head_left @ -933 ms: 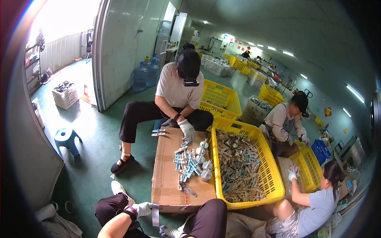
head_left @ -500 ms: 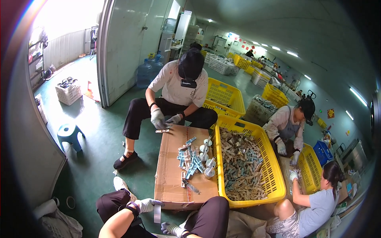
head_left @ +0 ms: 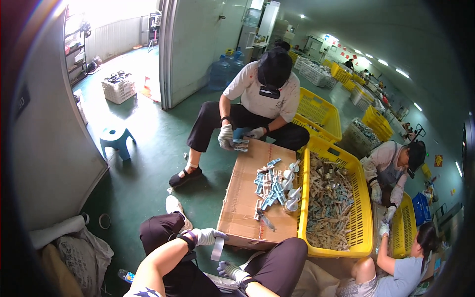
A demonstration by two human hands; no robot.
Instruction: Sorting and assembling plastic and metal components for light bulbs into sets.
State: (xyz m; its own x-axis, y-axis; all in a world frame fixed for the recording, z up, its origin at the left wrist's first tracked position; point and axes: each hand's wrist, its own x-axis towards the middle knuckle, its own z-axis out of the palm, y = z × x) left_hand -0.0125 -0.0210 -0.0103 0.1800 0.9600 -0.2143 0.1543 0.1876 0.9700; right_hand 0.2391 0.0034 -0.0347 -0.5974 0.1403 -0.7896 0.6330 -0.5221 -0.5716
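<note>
My left hand point(head_left: 205, 236), in a striped glove, pinches the top of a short grey, shiny strip point(head_left: 217, 249) that looks like tape; it hangs beside the near left corner of the cardboard box point(head_left: 237, 208). Over my lap, my right hand point(head_left: 232, 271), also gloved, has its fingers stretched toward the strip and shows nothing in them. Below it on my lap lies a pale, shiny object point(head_left: 222, 284), too unclear to name. On the box are blue and brownish plastic clips point(head_left: 269, 184) in a heap, beside several whitish round pieces with stems point(head_left: 292, 198).
Right of the box stands a yellow crate point(head_left: 365, 218) full of dirty clips. Across from me a co-worker point(head_left: 269, 94) handles clips at the box's far edge. Two more people work at the right. A blue stool point(head_left: 118, 141) stands at the left; sacks point(head_left: 81, 257) lie lower left.
My view has turned, so the scene sits farther right. The strip in my left hand now hangs tilted. Across the box, the co-worker's hand has several clips by it.
</note>
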